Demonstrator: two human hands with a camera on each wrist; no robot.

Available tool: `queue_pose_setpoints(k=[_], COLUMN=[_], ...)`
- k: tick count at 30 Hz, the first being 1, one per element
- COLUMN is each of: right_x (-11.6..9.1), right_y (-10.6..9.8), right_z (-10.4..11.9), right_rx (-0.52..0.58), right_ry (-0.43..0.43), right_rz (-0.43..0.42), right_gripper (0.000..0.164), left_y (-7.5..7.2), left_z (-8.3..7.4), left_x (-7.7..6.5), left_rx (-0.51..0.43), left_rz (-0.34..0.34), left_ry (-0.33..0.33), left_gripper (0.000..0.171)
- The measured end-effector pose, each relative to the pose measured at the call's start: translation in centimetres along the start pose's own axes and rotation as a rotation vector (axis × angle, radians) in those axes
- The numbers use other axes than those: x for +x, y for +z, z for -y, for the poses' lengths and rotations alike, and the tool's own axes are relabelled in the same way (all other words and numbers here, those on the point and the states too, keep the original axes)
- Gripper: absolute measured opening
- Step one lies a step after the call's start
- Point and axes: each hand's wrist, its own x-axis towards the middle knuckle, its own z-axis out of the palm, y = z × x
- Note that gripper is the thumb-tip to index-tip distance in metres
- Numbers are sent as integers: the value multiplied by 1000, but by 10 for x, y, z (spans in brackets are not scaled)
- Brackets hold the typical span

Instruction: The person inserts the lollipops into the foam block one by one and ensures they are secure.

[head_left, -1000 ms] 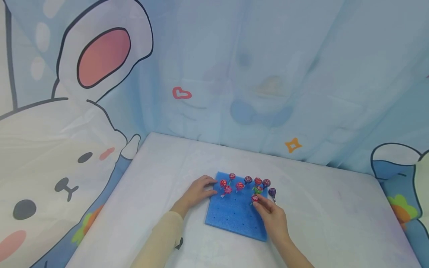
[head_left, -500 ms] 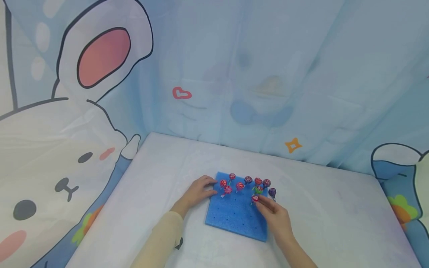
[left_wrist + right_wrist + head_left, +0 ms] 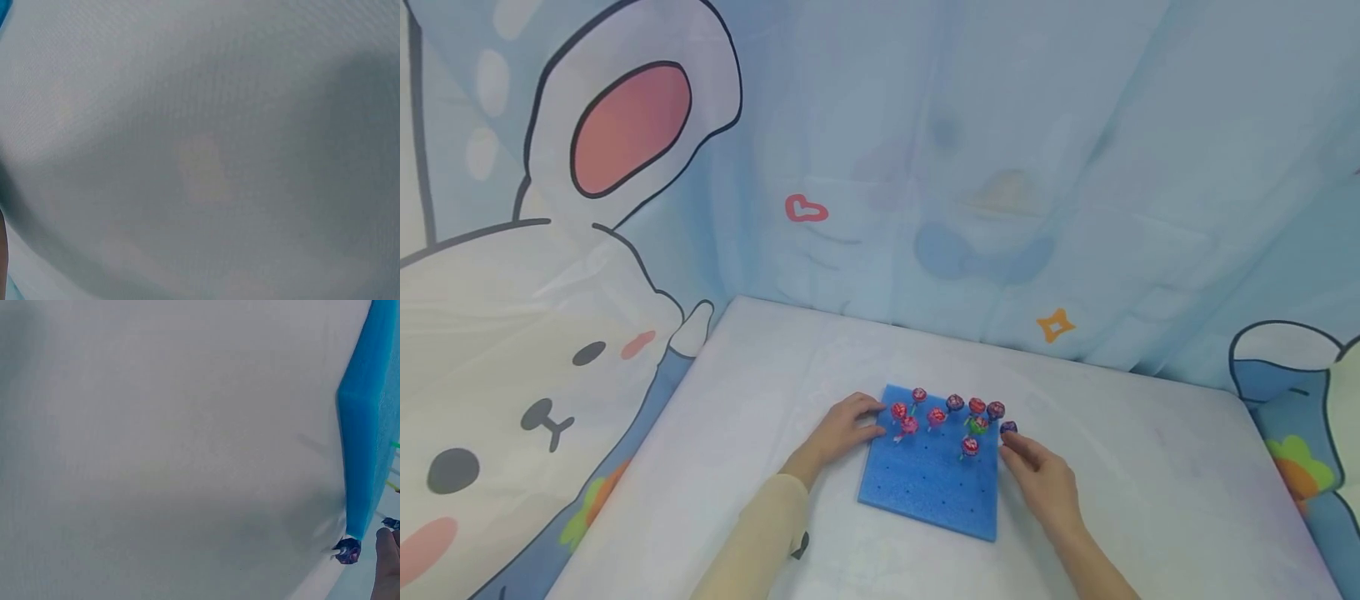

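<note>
A blue foam board [image 3: 910,479] with small holes lies on the table. Wrapped lollipops stand in it, mostly in its far half, among them a pink one [image 3: 908,426], a green one [image 3: 977,426] and a red one [image 3: 970,447]. My left hand [image 3: 846,429] rests at the board's left edge, its fingertips touching that side. Off the right edge is a dark purple lollipop [image 3: 1008,428], which lies on the cloth beside the board's corner in the right wrist view. My right hand [image 3: 1043,482] reaches there, fingertips close to this lollipop and partly covering it, nothing visibly gripped.
White cloth [image 3: 1165,467] covers the table around the board. Behind it hangs a light blue printed curtain [image 3: 865,250], with a cartoon rabbit on the left. The left wrist view shows mostly cloth, with a blue board corner [image 3: 4,9] at its upper left.
My right hand has let go of the red lollipop, which stands in the board, and has moved right to the purple lollipop. My left hand has kept its place.
</note>
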Motion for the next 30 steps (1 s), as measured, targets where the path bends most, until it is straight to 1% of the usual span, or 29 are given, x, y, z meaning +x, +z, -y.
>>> queue_pose_setpoints(k=[3,8,11,15,18,20,22,25,27,28,30], right_x=[2,5,7,12,18,24,33,54,66,72,76], right_y=[-1,0,1,0,-3,-3,-2,5,10,13,14], right_z=[-2,-5,-6,-6,-8,-14,-23,-48,-63,-69,-72], right_rx=[-15,-25,-39,-44,-38,-72,-76,-128,-136,-158,-168], right_ry=[-2,-16,-43,-77,-81,-91,-91,-115,-119,-126,-124], right_rz=[-6,-35,-81,-138,-148,-173,-161,-186,-185,-195,-189], right_gripper=[46,48,46,47,50,52,55,60,63,64,63], left_y=[0,0,-1,-1,-1,-2,-2,-2,-2,-3,-3], left_z=[0,-1,-1,-2,-2,-2,-2,-3,-4,-4,-4], left_x=[0,-1,0,0,0,0,0,-1,-1,-1,-1], left_rx=[-7,-6,-3,-2,-7,-12,-13,-20,-24,-25,-21], left_rz=[-2,0,4,3,4,5,7,10,13,14,15], left_ry=[10,-4,-14,-5,4,7,10,6,0,-3,-5], left_gripper=[40,40,40,40,40,40,40,40,40,40,40])
